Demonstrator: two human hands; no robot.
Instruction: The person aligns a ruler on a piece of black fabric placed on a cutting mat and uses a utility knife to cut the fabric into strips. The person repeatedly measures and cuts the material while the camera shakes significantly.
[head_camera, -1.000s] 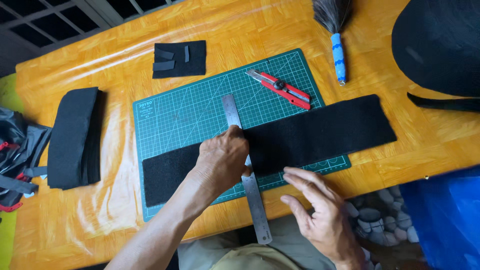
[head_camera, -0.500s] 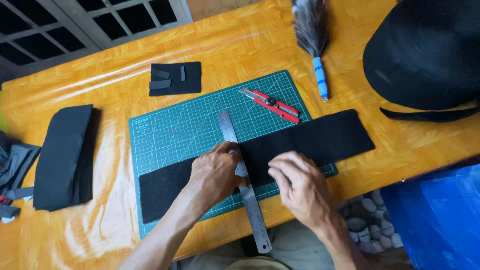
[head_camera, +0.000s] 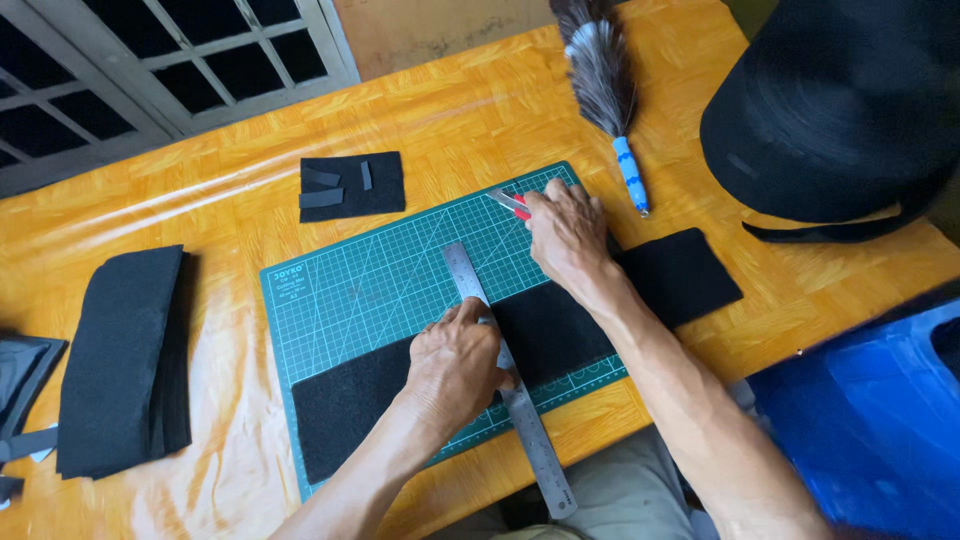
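Observation:
A long black felt strip (head_camera: 680, 280) lies across a green cutting mat (head_camera: 370, 285) on the orange table. A steel ruler (head_camera: 525, 420) crosses the strip from the mat's middle to beyond the table's near edge. My left hand (head_camera: 455, 365) presses down on the ruler and the felt. My right hand (head_camera: 568, 232) reaches to the far side of the mat and closes over a red utility knife (head_camera: 512, 204), whose blade tip shows past my fingers.
A stack of black felt pieces (head_camera: 120, 360) lies at the left. A small black piece with strips (head_camera: 352, 186) sits beyond the mat. A feather duster with a blue handle (head_camera: 610, 100) and a big roll of black webbing (head_camera: 840, 110) are at the far right.
My right hand has left the felt near the ruler and reached forward onto the red knife. My left hand has stayed on the ruler. The camera view has shifted closer.

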